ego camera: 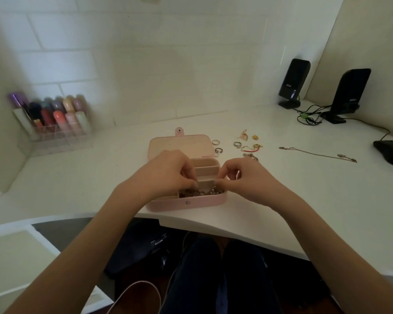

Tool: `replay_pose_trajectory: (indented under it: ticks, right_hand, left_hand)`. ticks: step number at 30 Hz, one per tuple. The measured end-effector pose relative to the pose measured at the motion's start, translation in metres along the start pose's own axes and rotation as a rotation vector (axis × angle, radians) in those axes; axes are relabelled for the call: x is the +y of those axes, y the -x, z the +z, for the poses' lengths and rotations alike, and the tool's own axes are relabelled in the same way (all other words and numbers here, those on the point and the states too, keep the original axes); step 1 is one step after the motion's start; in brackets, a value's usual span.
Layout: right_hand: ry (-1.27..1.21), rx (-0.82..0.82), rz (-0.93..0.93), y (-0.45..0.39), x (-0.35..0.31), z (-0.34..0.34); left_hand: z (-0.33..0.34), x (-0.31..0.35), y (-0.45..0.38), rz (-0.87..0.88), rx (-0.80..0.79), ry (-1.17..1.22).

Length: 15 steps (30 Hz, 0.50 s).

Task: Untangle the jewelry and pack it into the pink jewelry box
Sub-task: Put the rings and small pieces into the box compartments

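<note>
The pink jewelry box (187, 203) lies open at the desk's front edge, lid (179, 145) flat behind it. A tangled pile of chains (200, 193) fills its front compartment. My left hand (166, 172) and my right hand (247, 177) hover over the box, fingertips curled down and pinching the chain pile from either side. Loose rings (216, 142) lie right of the lid. More rings, gold earrings and a red-and-gold bracelet (251, 145) are scattered further right. A long thin necklace (318, 152) stretches out on the desk at right.
A clear organizer of nail polish bottles (55, 118) stands at the back left. Two black speakers (294, 83) (349, 94) with cables sit at the back right, a black mouse (390, 152) at the right edge. My legs show below the desk's curved front edge.
</note>
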State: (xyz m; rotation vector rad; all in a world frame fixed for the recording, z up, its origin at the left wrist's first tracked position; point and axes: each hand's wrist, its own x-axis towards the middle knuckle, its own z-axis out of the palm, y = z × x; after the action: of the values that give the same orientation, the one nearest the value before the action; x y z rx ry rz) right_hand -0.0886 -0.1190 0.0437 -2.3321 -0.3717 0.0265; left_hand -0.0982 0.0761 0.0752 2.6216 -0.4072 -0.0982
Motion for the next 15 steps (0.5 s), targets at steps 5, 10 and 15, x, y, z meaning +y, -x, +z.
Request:
replay_pose_trajectory:
  ticks: [5,10,15]
  right_hand:
    - [-0.102,0.061,0.047,-0.004,0.015,-0.024]
    - [-0.117,0.213,0.151,-0.012,0.053,-0.067]
    - [0.036,0.371,0.283,-0.022,0.111,-0.11]
  left_hand:
    - [0.002,-0.004,-0.011,0.041,0.064,0.022]
    - [0.012,0.016,-0.036,0.1,0.098,0.099]
    - [0.029,0.052,-0.078,0.201,0.079,0.142]
